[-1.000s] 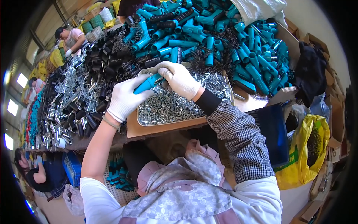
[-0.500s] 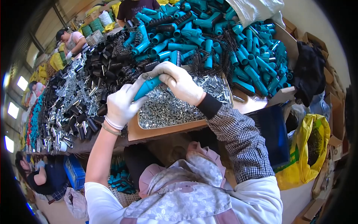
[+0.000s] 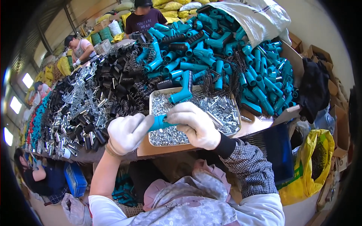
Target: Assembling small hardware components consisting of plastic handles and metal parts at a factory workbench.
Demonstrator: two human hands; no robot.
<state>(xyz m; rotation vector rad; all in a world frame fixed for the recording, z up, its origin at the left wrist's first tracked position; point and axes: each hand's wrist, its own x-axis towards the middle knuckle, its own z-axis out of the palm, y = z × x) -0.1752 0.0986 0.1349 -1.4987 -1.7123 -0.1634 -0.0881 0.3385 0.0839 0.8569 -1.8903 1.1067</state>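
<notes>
Both my hands wear white gloves and hold one teal plastic handle (image 3: 157,123) level above the near part of a shallow white tray (image 3: 150,107). My left hand (image 3: 127,133) is closed round the handle's left end. At its right end, the fingers of my right hand (image 3: 194,123) are bent and closed; whether a small part is between them I cannot make out. Small metal pieces (image 3: 166,136) and short metal pins (image 3: 220,115) fill the tray. Another teal handle (image 3: 184,90) with a dark grip lies across the tray's far edge.
A large heap of teal handles (image 3: 260,75) lies beyond the tray, with a white sack (image 3: 260,19) over it. Black sleeves and springs (image 3: 120,75) and shiny metal parts (image 3: 75,101) are piled leftward. A blue bin (image 3: 273,141) and yellow sack (image 3: 313,165) stand right. Several people work nearby.
My hands have come down nearer to me with the handle, which has turned from slanted to almost level. More of the tray and the handle on its far edge now shows.
</notes>
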